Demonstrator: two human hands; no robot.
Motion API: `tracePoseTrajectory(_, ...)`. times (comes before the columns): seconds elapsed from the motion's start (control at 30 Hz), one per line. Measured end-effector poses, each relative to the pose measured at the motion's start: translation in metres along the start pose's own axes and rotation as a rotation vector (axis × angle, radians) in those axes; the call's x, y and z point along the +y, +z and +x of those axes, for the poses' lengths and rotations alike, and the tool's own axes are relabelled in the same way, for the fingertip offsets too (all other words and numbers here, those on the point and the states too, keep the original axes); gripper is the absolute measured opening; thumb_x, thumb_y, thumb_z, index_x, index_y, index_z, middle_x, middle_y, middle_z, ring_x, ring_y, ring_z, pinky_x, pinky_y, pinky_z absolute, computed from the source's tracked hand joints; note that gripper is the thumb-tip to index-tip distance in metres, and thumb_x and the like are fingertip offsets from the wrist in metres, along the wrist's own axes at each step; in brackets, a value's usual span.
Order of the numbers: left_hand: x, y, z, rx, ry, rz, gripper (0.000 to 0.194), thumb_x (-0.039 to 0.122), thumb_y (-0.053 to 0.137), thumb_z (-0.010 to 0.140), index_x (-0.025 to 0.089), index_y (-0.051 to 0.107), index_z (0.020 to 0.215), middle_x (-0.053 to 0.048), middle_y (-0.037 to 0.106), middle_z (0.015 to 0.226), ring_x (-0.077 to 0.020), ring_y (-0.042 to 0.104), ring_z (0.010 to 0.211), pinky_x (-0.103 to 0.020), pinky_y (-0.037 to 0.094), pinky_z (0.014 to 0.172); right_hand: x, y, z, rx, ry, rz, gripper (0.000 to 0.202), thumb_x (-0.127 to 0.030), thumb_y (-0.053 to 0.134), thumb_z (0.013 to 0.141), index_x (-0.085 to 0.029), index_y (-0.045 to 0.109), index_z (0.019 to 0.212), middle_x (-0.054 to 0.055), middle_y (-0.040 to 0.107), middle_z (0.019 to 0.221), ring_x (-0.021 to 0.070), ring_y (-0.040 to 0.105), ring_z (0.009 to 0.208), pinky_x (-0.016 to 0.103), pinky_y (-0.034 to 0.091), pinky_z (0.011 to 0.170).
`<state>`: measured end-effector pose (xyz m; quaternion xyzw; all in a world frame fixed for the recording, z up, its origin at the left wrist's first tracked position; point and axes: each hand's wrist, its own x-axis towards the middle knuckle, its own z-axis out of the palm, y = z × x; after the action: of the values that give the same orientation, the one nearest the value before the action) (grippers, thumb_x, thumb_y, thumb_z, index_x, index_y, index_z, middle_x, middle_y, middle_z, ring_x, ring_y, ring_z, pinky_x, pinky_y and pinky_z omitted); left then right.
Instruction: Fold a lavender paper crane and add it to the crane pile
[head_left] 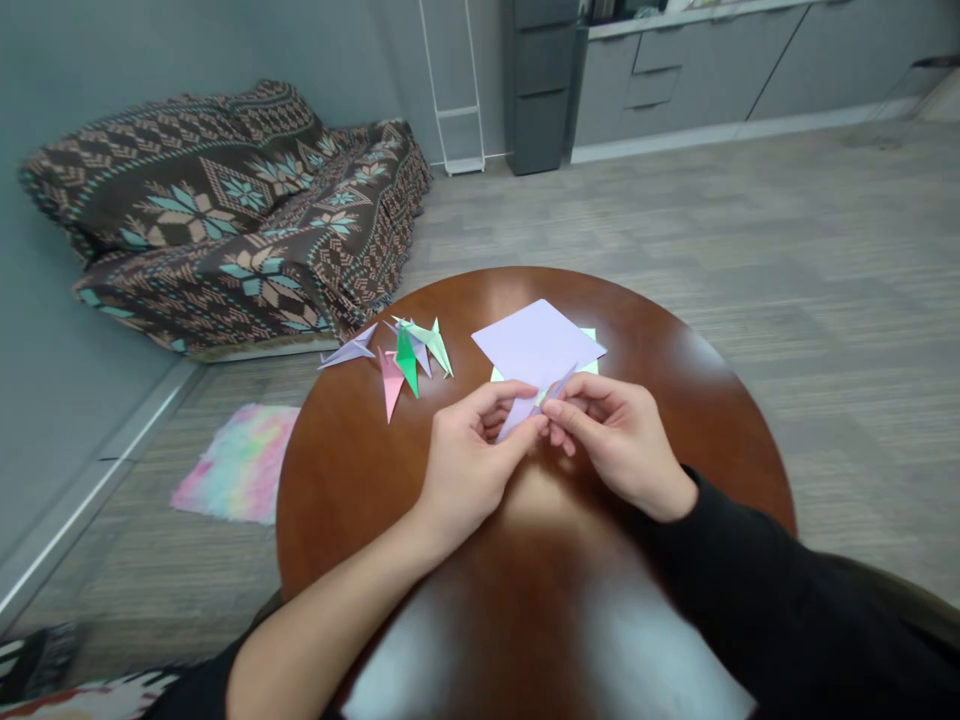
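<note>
Between my two hands is a partly folded piece of lilac origami paper (517, 414), held just above the table. My left hand (476, 440) pinches its left side between thumb and fingers. On the other side, my right hand (611, 430) grips the paper with thumb and forefinger, its other fingers curled beneath. Part of the paper is hidden behind my fingers. Just beyond my hands lies a flat lilac sheet (536, 340), turned corner-up, over a pale green sheet (589, 366) whose edges peek out.
Several folded paper cranes, among them a green one (406, 358), a pink one (391, 380) and a lilac one (351, 347), lie at the left of the round brown table (352, 480). A patterned sofa (262, 215) and a fluffy pastel mat (238, 463) are off to the left.
</note>
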<state>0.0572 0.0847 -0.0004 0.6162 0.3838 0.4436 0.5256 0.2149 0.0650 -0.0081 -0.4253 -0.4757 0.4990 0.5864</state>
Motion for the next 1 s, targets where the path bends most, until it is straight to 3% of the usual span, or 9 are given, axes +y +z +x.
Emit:
tracePoseTrajectory(0.17, 0.0028, -0.0007, 0.0003, -0.029, -0.018, -0.042, 0.020, 0.024, 0.076, 0.083, 0.015, 0.067, 0.098, -0.004, 0.077, 0.085, -0.0168, 0.074, 0.078, -0.027, 0.058, 0.076, -0.0003, -0.0022, 0.0019, 0.011, -0.005, 0.035, 0.026, -0.038, 0.085, 0.075, -0.016, 0.071, 0.073, 0.002, 0.069, 0.061, 0.0104, 0.057, 0.049, 0.024, 0.047, 0.047)
tracePoseTrajectory(0.43, 0.0023, -0.0014, 0.0026, -0.093, -0.056, -0.037, 0.017, 0.026, 0.074, 0.086, 0.016, 0.066, 0.097, -0.004, 0.076, 0.083, -0.0160, 0.073, 0.078, -0.025, 0.056, 0.075, -0.0005, -0.0053, 0.0017, 0.019, 0.008, 0.031, 0.027, -0.040, 0.084, 0.076, -0.016, 0.070, 0.074, -0.001, 0.064, 0.056, 0.0098, 0.053, 0.045, 0.023, 0.042, 0.042)
tracePoseTrajectory(0.77, 0.0007, -0.0022, 0.0052, -0.028, -0.023, -0.017, 0.019, 0.026, 0.078, 0.081, 0.015, 0.069, 0.094, -0.003, 0.075, 0.079, -0.0148, 0.071, 0.073, -0.025, 0.055, 0.072, 0.0019, -0.0023, -0.0019, 0.067, -0.036, -0.071, 0.030, -0.045, 0.081, 0.078, -0.017, 0.069, 0.075, -0.001, 0.064, 0.056, 0.0106, 0.053, 0.043, 0.024, 0.043, 0.041)
tracePoseTrajectory(0.87, 0.0002, -0.0025, 0.0068, -0.059, -0.107, -0.114, 0.023, 0.027, 0.081, 0.078, 0.015, 0.069, 0.094, -0.002, 0.074, 0.077, -0.0142, 0.070, 0.068, -0.024, 0.055, 0.069, 0.0002, -0.0043, -0.0015, 0.098, -0.060, -0.105, 0.028, -0.043, 0.079, 0.081, -0.018, 0.068, 0.079, -0.002, 0.063, 0.057, 0.0108, 0.054, 0.043, 0.024, 0.044, 0.042)
tracePoseTrajectory(1.0, -0.0006, -0.0041, 0.0092, -0.160, -0.346, -0.408, 0.028, 0.025, 0.084, 0.076, 0.016, 0.066, 0.095, -0.001, 0.073, 0.075, -0.0110, 0.069, 0.064, -0.021, 0.055, 0.065, -0.0011, -0.0090, 0.0001, 0.088, -0.028, -0.093, 0.025, -0.043, 0.076, 0.084, -0.019, 0.069, 0.082, -0.004, 0.056, 0.051, 0.0092, 0.047, 0.037, 0.023, 0.035, 0.037)
